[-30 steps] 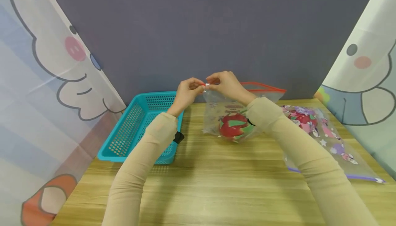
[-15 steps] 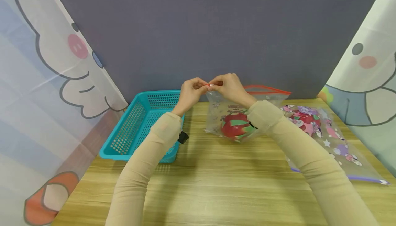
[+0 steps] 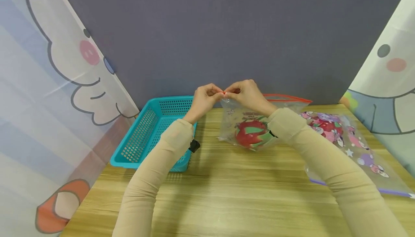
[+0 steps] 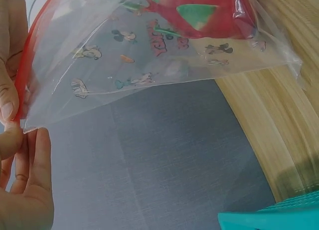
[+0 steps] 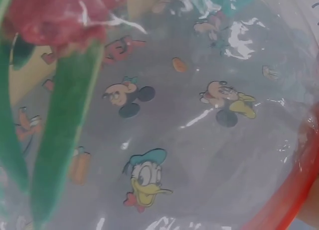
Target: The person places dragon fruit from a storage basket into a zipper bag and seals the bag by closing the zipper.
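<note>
The person wears snug, beige long sleeves on both arms, the left sleeve [image 3: 152,172] and the right sleeve [image 3: 327,161] each running from the lower edge of the head view up to the wrist. The fabric looks thin and smooth, with soft creases near the elbows. A small black strap piece [image 3: 194,146] shows under the left wrist, and a dark band edge [image 3: 271,134] under the right. Both hands are bare, with short unpainted nails on the fingers [image 4: 37,155].

Both arms reach forward, left hand [image 3: 205,98] and right hand [image 3: 247,94] raised, curled fingers [image 3: 218,90] pinching tip to tip.
</note>
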The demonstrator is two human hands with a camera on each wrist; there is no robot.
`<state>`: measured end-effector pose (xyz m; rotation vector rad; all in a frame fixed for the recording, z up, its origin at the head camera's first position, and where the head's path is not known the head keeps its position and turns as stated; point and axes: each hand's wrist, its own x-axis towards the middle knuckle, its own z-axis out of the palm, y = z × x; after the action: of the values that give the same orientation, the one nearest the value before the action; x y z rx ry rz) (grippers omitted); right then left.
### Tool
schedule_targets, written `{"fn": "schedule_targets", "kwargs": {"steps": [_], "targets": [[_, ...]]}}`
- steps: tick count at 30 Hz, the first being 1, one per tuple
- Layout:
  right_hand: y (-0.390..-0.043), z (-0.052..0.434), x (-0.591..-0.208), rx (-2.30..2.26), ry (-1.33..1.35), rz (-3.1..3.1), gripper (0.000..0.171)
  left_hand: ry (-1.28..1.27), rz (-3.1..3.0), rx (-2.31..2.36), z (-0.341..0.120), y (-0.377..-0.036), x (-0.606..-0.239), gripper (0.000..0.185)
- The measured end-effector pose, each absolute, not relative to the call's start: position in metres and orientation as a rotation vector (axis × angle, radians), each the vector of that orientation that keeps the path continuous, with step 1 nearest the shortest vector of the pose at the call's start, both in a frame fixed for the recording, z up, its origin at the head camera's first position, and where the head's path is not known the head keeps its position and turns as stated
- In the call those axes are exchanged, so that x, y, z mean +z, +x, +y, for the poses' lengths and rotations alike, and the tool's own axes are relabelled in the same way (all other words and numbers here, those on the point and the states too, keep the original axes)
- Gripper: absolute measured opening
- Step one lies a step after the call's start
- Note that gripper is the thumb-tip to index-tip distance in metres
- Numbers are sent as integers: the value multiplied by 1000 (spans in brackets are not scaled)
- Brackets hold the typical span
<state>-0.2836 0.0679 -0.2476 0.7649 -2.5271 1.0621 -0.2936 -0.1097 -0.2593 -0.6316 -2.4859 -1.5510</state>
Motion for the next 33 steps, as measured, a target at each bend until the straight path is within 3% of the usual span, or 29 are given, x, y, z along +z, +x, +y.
{"fn": "schedule_targets", "kwargs": {"steps": [33], "targets": [[-282,101,-264,1066,819,-2483,19,-670,-2455,-1610,-115,-294,-268,12]]}}
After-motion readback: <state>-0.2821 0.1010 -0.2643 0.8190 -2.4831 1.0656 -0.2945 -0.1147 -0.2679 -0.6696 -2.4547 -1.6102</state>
